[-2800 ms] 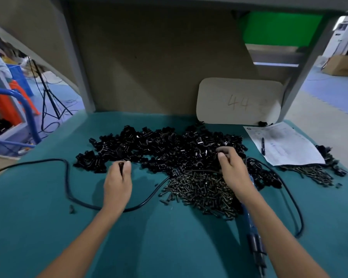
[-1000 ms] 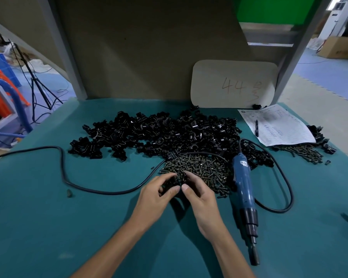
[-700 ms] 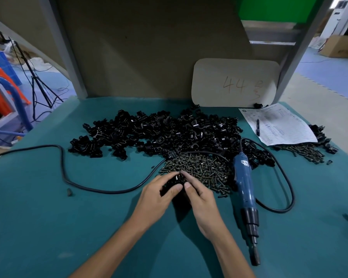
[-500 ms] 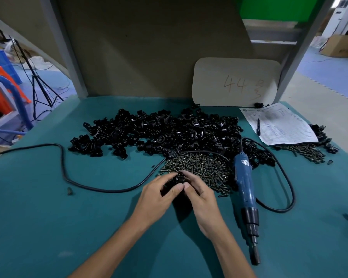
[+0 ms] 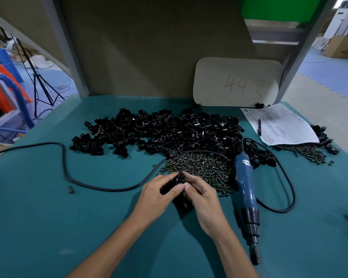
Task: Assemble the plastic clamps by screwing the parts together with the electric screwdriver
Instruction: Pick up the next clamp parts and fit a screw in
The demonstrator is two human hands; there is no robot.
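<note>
My left hand (image 5: 156,195) and my right hand (image 5: 202,197) meet at the table's middle, both pinching a small black plastic clamp (image 5: 174,182) between fingertips. Just beyond them lies a pile of dark screws (image 5: 201,167). Farther back spreads a wide heap of black clamp parts (image 5: 161,131). The blue electric screwdriver (image 5: 246,195) lies flat to the right of my right hand, tip pointing toward me, held by neither hand. Whether a screw sits in the clamp is hidden by my fingers.
The screwdriver's black cable (image 5: 72,177) loops across the teal table (image 5: 38,227) to the left and right. A paper sheet with a pen (image 5: 279,125) lies at the back right beside more screws (image 5: 305,151). A beige board marked 44 (image 5: 237,81) leans on the back wall.
Both hands left the heaps and came together in front of the screw pile on a clamp. Over the last second they have stayed there, fingers shifting only slightly.
</note>
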